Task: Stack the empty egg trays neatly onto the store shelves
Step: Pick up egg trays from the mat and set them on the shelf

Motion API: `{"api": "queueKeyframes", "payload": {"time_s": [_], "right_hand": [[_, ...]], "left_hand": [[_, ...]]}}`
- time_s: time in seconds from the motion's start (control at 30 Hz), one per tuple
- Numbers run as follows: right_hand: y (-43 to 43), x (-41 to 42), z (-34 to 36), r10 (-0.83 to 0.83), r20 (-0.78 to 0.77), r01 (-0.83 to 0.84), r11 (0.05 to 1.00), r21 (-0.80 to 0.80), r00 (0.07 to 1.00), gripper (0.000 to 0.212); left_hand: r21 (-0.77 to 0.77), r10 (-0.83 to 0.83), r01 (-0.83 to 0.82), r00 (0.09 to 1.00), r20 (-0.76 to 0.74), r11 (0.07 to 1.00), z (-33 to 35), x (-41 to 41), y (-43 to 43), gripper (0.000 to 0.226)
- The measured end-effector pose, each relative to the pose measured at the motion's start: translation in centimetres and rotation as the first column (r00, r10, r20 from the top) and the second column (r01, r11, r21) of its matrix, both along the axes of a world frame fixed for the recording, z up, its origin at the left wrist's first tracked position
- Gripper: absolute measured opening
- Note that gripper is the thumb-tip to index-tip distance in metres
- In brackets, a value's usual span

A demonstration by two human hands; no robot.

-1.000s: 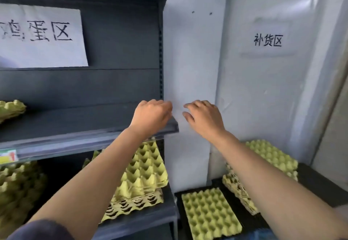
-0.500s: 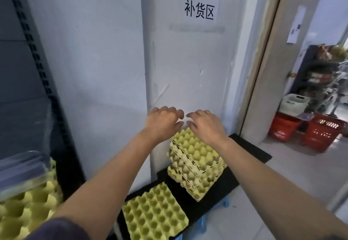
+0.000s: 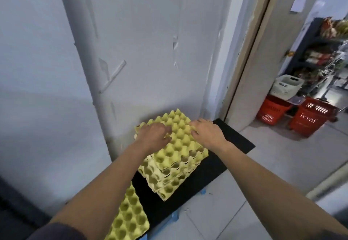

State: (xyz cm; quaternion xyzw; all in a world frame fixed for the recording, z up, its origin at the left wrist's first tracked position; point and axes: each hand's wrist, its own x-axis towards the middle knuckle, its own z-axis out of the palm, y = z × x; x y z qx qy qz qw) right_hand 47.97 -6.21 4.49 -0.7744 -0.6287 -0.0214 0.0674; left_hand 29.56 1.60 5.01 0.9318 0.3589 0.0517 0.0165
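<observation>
A stack of several yellow egg trays (image 3: 176, 161) sits slightly askew on a black platform (image 3: 228, 150) against the white wall. My left hand (image 3: 153, 136) rests on the left part of the top tray, its fingers bent loosely over the cones. My right hand (image 3: 207, 133) is at the top tray's far right edge, fingertips touching it. Neither hand visibly grips the tray. A single yellow egg tray (image 3: 130, 219) lies flat at the platform's near left, partly under my left forearm. The store shelves are out of view.
A beige door frame (image 3: 250, 55) stands right of the platform. Through the doorway are two red shopping baskets (image 3: 310, 120), a white basket (image 3: 288, 85) and dark stocked shelving (image 3: 320, 51). Grey tiled floor (image 3: 263, 179) lies right of the platform.
My view swung right from the dark shelf to the tray stack and tilted down. Both hands dropped from in front of the wall onto the top tray.
</observation>
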Motion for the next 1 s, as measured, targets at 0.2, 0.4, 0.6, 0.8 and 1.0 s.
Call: {"api": "queueKeyframes", "payload": {"time_s": [0.2, 0.4, 0.6, 0.8, 1.0], "right_hand": [[3.6, 6.7, -4.3, -0.017, -0.145, -0.005, 0.989, -0.148, 0.989, 0.042], [7.6, 9.6, -8.0, -0.076, -0.182, 0.041, 0.981, -0.189, 0.98, 0.044], [12.4, 12.4, -12.5, -0.154, -0.18, 0.098, 0.952, -0.289, 0.972, 0.044], [14.6, 14.7, -16.6, -0.271, -0.234, 0.179, 0.92, -0.349, 0.934, 0.06], [15.2, 16.1, -19.1, -0.332, -0.477, 0.148, 0.912, -0.382, 0.814, 0.064]], "left_hand": [[-0.133, 0.127, -0.133, 0.991, -0.048, 0.982, -4.5, 4.3, 1.9, 0.034], [-0.259, 0.226, -0.25, 0.967, -0.12, 0.933, -9.3, 5.5, 5.3, 0.036], [-0.365, 0.286, -0.32, 0.947, -0.146, 0.874, -15.2, 7.4, 9.4, 0.045], [-0.29, 0.466, -0.479, 0.877, -0.117, 0.828, -18.6, 8.1, 9.2, 0.058], [-0.455, 0.803, -0.717, 0.595, -0.007, 0.528, -19.8, 8.6, 9.0, 0.098]]}}
